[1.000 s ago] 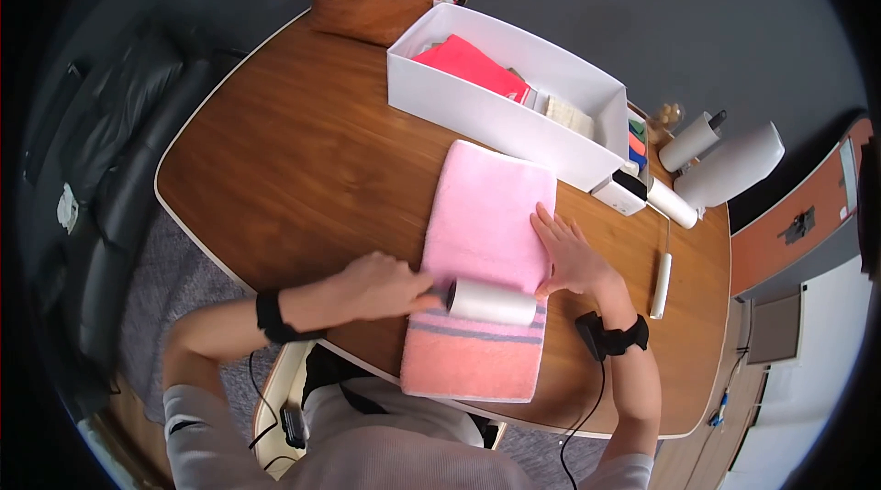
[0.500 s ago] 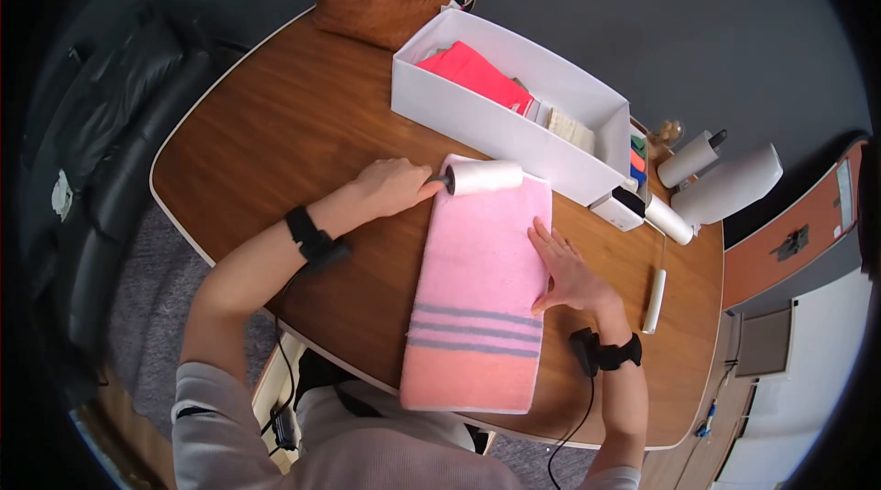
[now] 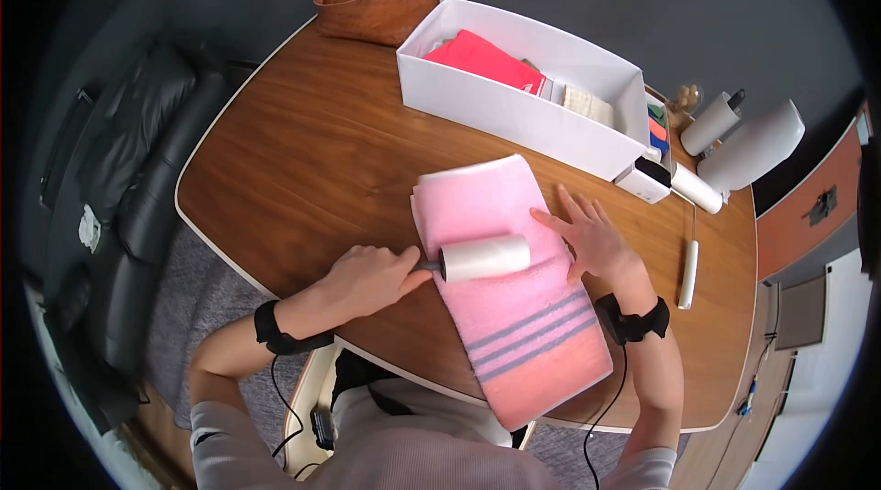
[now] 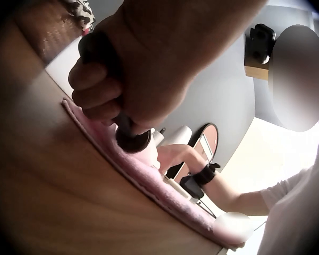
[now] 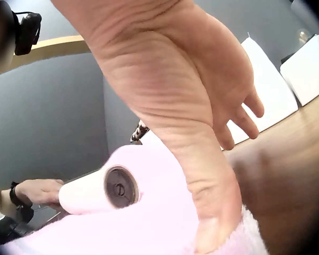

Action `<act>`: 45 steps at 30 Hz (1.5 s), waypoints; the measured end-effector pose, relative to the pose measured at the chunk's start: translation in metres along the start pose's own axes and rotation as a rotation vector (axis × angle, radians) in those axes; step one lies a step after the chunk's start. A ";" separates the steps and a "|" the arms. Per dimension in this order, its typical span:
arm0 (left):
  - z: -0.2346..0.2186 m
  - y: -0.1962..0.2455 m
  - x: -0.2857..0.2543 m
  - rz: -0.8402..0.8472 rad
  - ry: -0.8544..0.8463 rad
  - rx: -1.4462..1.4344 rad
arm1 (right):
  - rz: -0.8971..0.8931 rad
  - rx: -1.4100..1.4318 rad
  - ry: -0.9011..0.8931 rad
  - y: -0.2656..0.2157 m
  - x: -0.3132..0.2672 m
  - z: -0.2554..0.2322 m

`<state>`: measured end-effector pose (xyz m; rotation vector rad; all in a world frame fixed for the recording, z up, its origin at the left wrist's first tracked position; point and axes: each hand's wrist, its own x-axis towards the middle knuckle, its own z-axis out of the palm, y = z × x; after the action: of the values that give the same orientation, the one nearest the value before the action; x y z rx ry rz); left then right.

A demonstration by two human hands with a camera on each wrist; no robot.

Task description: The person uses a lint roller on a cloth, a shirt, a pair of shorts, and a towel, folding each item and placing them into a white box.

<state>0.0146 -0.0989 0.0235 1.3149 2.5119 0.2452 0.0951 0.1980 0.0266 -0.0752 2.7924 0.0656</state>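
Observation:
A folded pink towel with grey stripes and a peach end lies askew on the wooden table. My left hand grips the dark handle of a lint roller, whose white roll lies across the towel's middle. From the left wrist view, curled fingers wrap that handle. At the towel's right edge is my right hand, its fingers spread. The thumb touches the towel's edge in the right wrist view, while the other fingers extend past it, over the table side.
Behind the towel stands a white box holding a red item and a cream cloth. A brown bag sits at the back left. Another roller with a white handle lies at the right, near paper rolls. Cables hang from both wrist straps.
The roller went from the stripes to the towel's far end, then back to its middle. Since half a second ago the towel has turned, its peach end swinging right.

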 end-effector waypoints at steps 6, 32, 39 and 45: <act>0.003 -0.049 0.028 -0.210 0.262 0.009 | 0.038 0.036 -0.036 -0.005 -0.004 -0.004; 0.015 -0.012 -0.005 0.051 -0.030 -0.021 | 0.098 0.148 -0.092 -0.003 -0.003 0.001; -0.001 -0.056 0.041 -0.137 0.227 0.048 | 0.115 0.214 -0.107 -0.005 -0.006 -0.004; -0.005 -0.050 0.046 -0.183 0.289 0.198 | 0.094 0.170 -0.115 0.001 -0.002 0.004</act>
<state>-0.0510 -0.0892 0.0057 1.1786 2.9465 0.1581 0.0978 0.1990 0.0235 0.0985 2.6736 -0.1407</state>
